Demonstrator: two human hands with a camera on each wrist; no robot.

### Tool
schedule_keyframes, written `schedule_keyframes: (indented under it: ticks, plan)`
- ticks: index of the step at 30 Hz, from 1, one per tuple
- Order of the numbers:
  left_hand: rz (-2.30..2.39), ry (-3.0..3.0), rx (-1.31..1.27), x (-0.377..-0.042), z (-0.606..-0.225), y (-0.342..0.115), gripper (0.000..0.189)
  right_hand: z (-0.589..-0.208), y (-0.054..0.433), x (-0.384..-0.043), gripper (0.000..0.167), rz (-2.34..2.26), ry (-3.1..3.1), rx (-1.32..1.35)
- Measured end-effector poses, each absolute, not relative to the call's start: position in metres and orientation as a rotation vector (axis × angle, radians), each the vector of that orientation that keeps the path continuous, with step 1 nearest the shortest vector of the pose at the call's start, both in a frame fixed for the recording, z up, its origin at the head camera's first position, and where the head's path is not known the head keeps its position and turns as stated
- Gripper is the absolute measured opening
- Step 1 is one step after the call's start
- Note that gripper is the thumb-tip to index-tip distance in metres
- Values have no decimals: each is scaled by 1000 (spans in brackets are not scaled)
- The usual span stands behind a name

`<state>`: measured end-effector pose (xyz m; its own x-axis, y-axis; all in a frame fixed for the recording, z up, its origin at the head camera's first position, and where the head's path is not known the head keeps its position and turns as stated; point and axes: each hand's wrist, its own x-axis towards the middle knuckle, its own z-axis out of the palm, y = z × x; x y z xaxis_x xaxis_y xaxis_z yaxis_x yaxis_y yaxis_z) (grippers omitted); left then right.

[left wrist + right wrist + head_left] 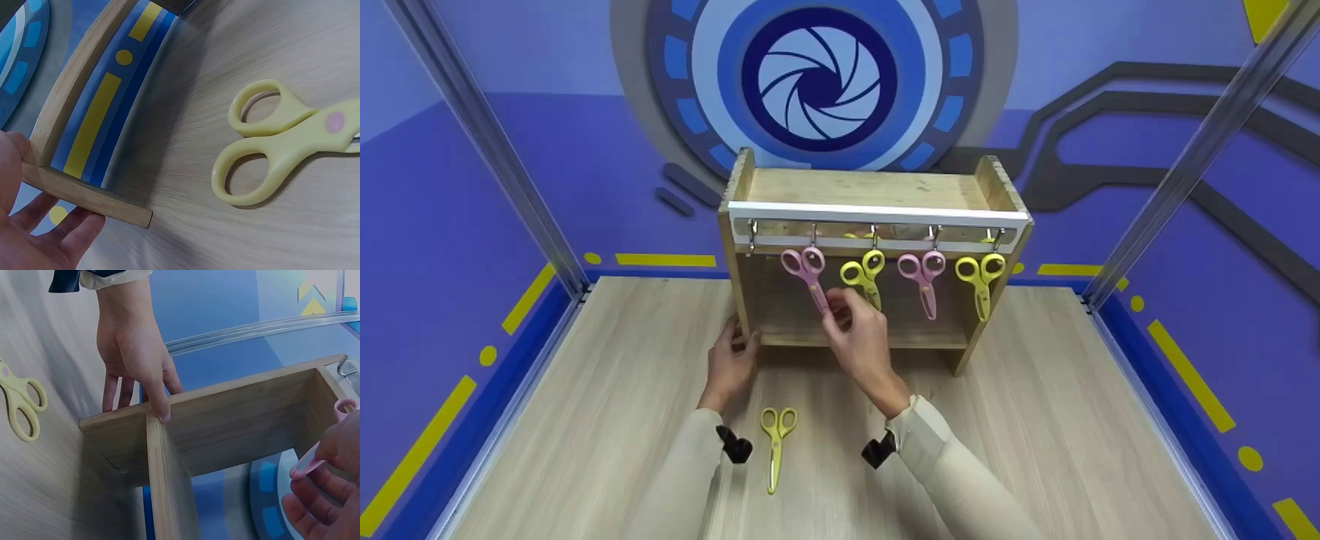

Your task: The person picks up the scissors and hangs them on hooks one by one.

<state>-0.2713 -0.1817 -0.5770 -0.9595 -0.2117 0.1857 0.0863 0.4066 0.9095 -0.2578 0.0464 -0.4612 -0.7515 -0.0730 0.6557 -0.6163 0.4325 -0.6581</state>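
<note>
Now working over pale tabletop [1110, 427], facing wooden shelf [862, 184] with hook rail [847, 212]. Gripping shelf's left side panel [733, 270] near bottom with left hand [730, 367], between thumb and fingers. Pinching tilted pink scissors [811, 277] below second hook [813, 234] by blade end with right hand [860, 337], thumb-to-forefinger. Having yellow scissors [775, 444] lying near left sleeve [682, 465].

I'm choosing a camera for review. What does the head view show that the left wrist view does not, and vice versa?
Head view only: the hook rail, the four scissors below it, and the right hand, which pinches the leftmost, pink pair.
Left wrist view only: a clear pink disc on the loose yellow scissors.
Both: those loose scissors on the table, and the left hand gripping the wooden rack.
</note>
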Motion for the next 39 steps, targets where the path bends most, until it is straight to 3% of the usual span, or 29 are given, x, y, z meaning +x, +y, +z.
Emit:
schedule_keyframes:
  ticks: [32, 39]
  plan:
    - [-1609, -2381, 94, -271, -576, -182, 58, -468, 46, -264, 15, 1225, -2184, 570]
    - [-1593, -2405, 122, -271, -576, -182, 58, -464, 49, -257, 24, 1164, -2217, 581]
